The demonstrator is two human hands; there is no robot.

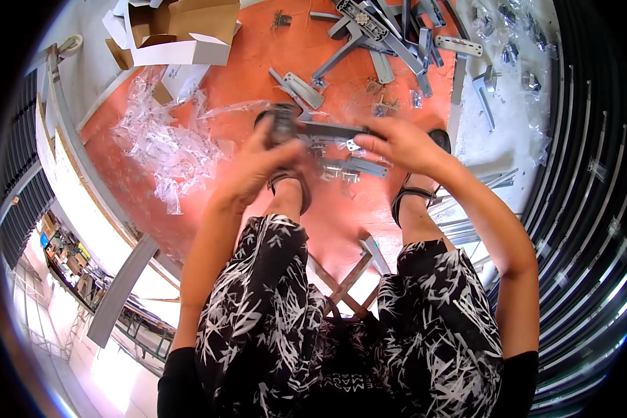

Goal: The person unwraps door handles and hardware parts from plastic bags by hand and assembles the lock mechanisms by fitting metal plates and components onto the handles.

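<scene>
In the head view, the person's blurred left hand grasps a dark grey part, while the right hand pinches the right end of a grey handle. The handle spans the gap between the hands, over a red floor sheet; blur hides whether it joins the dark part. Crumpled clear plastic lies left of the left hand, below an open box. Beyond the right hand sits a pile of grey handles.
</scene>
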